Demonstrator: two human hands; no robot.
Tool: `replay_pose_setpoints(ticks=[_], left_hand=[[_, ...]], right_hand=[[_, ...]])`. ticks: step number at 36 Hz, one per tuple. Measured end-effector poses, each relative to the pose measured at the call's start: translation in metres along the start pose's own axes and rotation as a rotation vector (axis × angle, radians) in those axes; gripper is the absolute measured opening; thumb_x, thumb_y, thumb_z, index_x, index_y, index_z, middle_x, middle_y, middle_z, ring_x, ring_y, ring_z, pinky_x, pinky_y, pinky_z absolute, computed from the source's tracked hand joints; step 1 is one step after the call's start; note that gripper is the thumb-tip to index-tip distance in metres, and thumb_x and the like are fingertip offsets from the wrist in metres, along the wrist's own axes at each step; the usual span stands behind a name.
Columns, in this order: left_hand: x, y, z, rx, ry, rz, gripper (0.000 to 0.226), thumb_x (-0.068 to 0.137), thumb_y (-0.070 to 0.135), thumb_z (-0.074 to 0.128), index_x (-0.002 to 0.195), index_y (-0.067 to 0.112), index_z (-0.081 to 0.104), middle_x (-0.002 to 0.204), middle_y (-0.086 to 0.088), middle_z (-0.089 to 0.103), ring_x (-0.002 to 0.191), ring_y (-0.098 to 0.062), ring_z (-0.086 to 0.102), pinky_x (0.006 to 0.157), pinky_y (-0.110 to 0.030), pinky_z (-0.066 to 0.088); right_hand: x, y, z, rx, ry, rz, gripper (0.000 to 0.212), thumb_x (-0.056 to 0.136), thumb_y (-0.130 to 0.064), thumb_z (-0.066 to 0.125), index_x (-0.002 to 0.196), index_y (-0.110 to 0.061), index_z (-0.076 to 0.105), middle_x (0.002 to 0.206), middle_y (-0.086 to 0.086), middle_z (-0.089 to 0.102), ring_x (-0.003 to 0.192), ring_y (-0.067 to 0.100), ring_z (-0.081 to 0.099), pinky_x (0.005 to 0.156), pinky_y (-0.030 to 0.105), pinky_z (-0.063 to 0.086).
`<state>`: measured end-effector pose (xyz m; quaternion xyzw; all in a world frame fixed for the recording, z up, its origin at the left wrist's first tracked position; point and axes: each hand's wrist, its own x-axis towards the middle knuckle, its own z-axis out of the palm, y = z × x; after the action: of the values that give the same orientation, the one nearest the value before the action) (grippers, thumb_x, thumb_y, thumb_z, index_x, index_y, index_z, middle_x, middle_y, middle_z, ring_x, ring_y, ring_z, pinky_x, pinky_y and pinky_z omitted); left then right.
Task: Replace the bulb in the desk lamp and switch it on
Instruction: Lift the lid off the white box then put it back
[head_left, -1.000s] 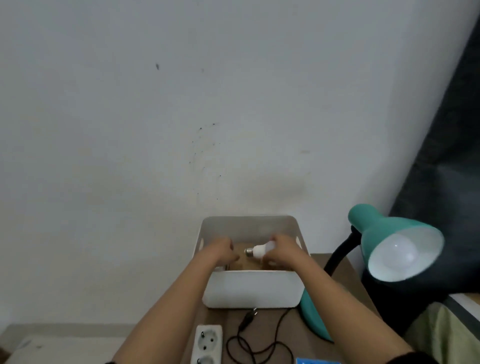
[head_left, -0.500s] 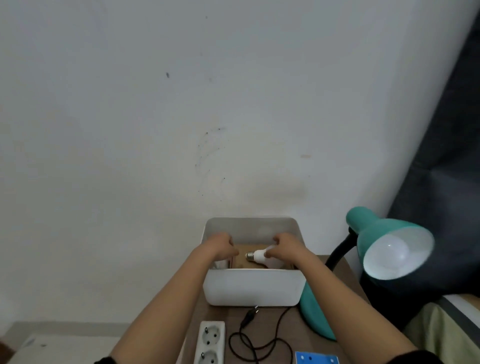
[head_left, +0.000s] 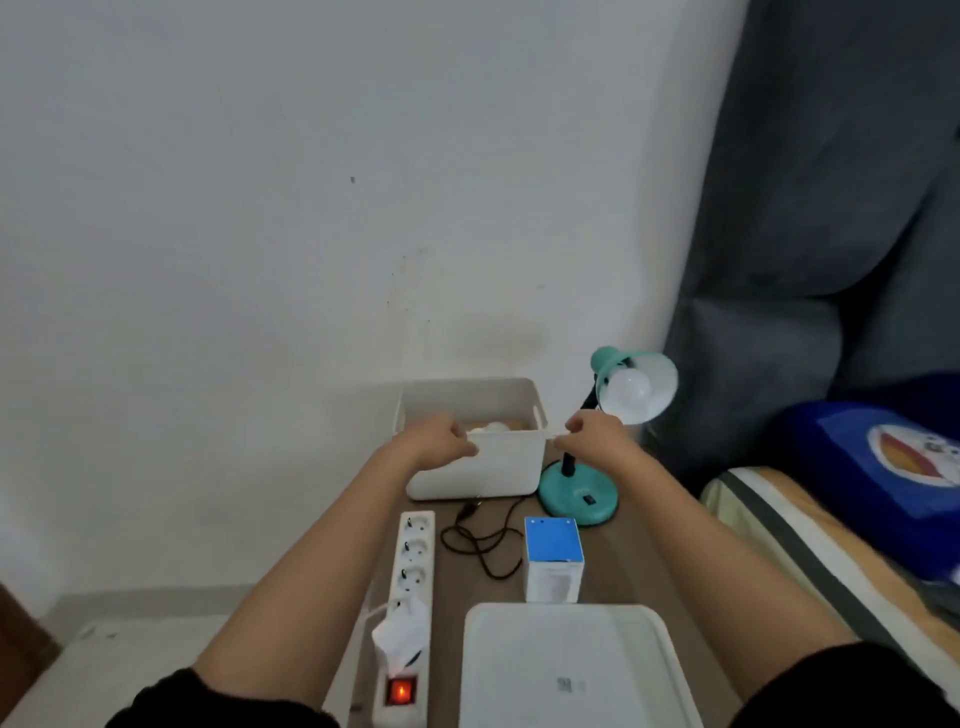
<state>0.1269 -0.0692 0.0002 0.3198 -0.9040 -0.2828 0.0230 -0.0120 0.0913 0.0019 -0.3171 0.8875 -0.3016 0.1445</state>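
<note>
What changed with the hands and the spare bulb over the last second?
The right hand let go of the spare bulb, which now lies in the white bin. Both hands came out to the bin's near rim, the left hand at its left corner. The lamp kept its bulb and stayed unlit, its plug still loose.

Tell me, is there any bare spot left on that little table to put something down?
Hardly. The wooden table shows bare only right of the blue-topped box, in front of the lamp base. Between the power strip and that box lies the black cord. The white tray fills the front, the white bin the back.
</note>
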Motion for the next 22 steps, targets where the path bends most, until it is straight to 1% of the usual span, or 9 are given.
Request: replay_pose_setpoints(ticks=[2, 3, 8, 10, 13, 15, 18, 20, 22], left_hand=[[-0.021, 0.001, 0.018, -0.017, -0.008, 0.017, 0.019, 0.088, 0.031, 0.060, 0.095, 0.013, 0.061, 0.095, -0.002, 0.057, 0.088, -0.018, 0.052, 0.076, -0.028, 0.039], [-0.032, 0.001, 0.028, -0.020, -0.007, 0.021, 0.020, 0.087, 0.030, 0.060, 0.096, 0.012, 0.061, 0.095, -0.002, 0.057, 0.088, -0.017, 0.051, 0.076, -0.027, 0.039], [-0.078, -0.001, 0.093, -0.140, -0.012, 0.005, 0.016, 0.084, 0.025, 0.063, 0.096, 0.014, 0.060, 0.095, -0.002, 0.055, 0.087, -0.016, 0.049, 0.069, -0.024, 0.038], [-0.092, -0.005, 0.122, -0.217, -0.025, -0.018, 0.022, 0.084, 0.026, 0.064, 0.103, 0.014, 0.059, 0.100, -0.002, 0.054, 0.091, -0.016, 0.050, 0.075, -0.024, 0.038], [-0.112, -0.018, 0.167, -0.231, -0.033, -0.046, 0.035, 0.086, 0.027, 0.062, 0.117, 0.012, 0.055, 0.120, -0.007, 0.054, 0.107, -0.020, 0.053, 0.084, -0.026, 0.039], [-0.126, -0.029, 0.194, -0.249, -0.025, -0.090, 0.050, 0.088, 0.027, 0.061, 0.131, 0.007, 0.046, 0.137, -0.009, 0.044, 0.119, -0.022, 0.049, 0.092, -0.028, 0.040], [-0.144, -0.044, 0.222, -0.214, 0.012, -0.158, 0.055, 0.091, 0.027, 0.056, 0.137, 0.005, 0.036, 0.142, -0.009, 0.034, 0.128, -0.024, 0.041, 0.103, -0.031, 0.034], [-0.150, -0.054, 0.234, -0.170, 0.077, -0.207, 0.055, 0.090, 0.029, 0.055, 0.135, 0.004, 0.035, 0.141, -0.011, 0.035, 0.128, -0.026, 0.039, 0.105, -0.033, 0.033], [-0.153, -0.061, 0.243, -0.187, 0.142, -0.244, 0.054, 0.088, 0.030, 0.057, 0.131, 0.003, 0.038, 0.138, -0.013, 0.037, 0.126, -0.027, 0.040, 0.105, -0.035, 0.035]], right_hand=[[-0.022, 0.019, 0.004, -0.006, 0.018, 0.021, 0.018, 0.082, -0.024, 0.062, 0.090, -0.008, 0.061, 0.092, 0.009, 0.057, 0.084, 0.022, 0.054, 0.059, 0.026, 0.041], [-0.033, 0.028, 0.007, -0.002, 0.024, 0.038, 0.014, 0.082, -0.023, 0.062, 0.083, -0.009, 0.060, 0.089, 0.008, 0.056, 0.082, 0.021, 0.053, 0.058, 0.025, 0.039], [-0.087, 0.076, 0.028, 0.007, 0.018, 0.114, 0.023, 0.082, -0.025, 0.063, 0.088, -0.002, 0.064, 0.093, 0.012, 0.060, 0.088, 0.025, 0.057, 0.080, 0.037, 0.049], [-0.107, 0.094, 0.038, 0.031, -0.006, 0.145, 0.020, 0.085, -0.024, 0.062, 0.086, -0.003, 0.063, 0.091, 0.009, 0.056, 0.085, 0.021, 0.052, 0.077, 0.033, 0.045], [-0.128, 0.124, 0.055, 0.053, -0.025, 0.225, 0.020, 0.083, -0.018, 0.060, 0.093, -0.001, 0.061, 0.096, 0.011, 0.057, 0.087, 0.023, 0.055, 0.071, 0.028, 0.039], [-0.141, 0.142, 0.065, 0.040, -0.039, 0.260, 0.022, 0.083, -0.020, 0.060, 0.102, -0.007, 0.059, 0.107, 0.011, 0.058, 0.094, 0.023, 0.055, 0.072, 0.025, 0.037], [-0.156, 0.162, 0.079, 0.001, -0.034, 0.305, 0.053, 0.088, -0.022, 0.056, 0.136, -0.003, 0.045, 0.136, 0.013, 0.052, 0.124, 0.026, 0.049, 0.086, 0.024, 0.037], [-0.164, 0.170, 0.088, 0.006, -0.014, 0.331, 0.058, 0.088, -0.023, 0.056, 0.139, -0.002, 0.041, 0.141, 0.014, 0.047, 0.129, 0.028, 0.044, 0.100, 0.030, 0.038], [-0.168, 0.176, 0.098, 0.016, 0.009, 0.367, 0.059, 0.087, -0.024, 0.058, 0.137, 0.000, 0.041, 0.140, 0.017, 0.045, 0.128, 0.031, 0.043, 0.104, 0.036, 0.037]])
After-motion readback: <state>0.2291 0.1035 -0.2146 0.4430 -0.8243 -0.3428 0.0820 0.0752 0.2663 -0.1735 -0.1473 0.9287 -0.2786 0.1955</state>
